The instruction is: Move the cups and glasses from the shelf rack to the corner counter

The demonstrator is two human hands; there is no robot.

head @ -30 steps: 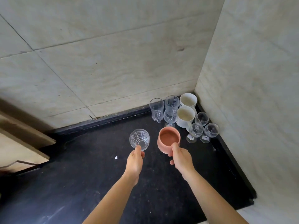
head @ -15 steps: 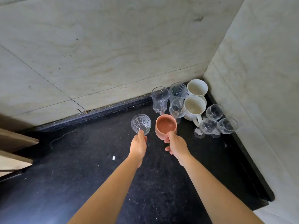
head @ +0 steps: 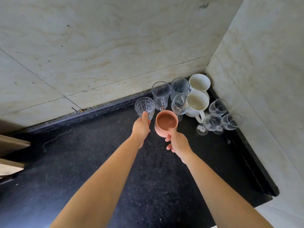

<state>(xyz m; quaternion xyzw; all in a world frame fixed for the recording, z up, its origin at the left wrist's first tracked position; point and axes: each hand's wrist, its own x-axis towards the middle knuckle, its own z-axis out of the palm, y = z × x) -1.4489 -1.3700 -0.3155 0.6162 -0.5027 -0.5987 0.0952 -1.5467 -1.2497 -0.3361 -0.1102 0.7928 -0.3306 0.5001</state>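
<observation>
My left hand [head: 141, 127] grips a clear cut-pattern glass [head: 145, 107] by its near side, just left of a clear glass mug [head: 161, 95]. My right hand [head: 176, 141] holds a terracotta cup [head: 166, 123] with the thumb on its near rim, close in front of a stemmed glass [head: 179, 104]. Both sit low over the black corner counter [head: 98, 162]; whether they touch it I cannot tell. In the corner stand a striped glass [head: 180, 86], two white mugs [head: 198, 102] and three small stemmed glasses [head: 218, 120].
Pale marble walls [head: 115, 46] close the counter at the back and on the right. A light wooden piece [head: 11, 152] juts in at the left edge. The counter's front right corner ends near a white surface [head: 279, 214].
Both hands have carried the patterned glass and the terracotta cup farther toward the corner, and they now sit right beside the glass mug and the stemmed glass.
</observation>
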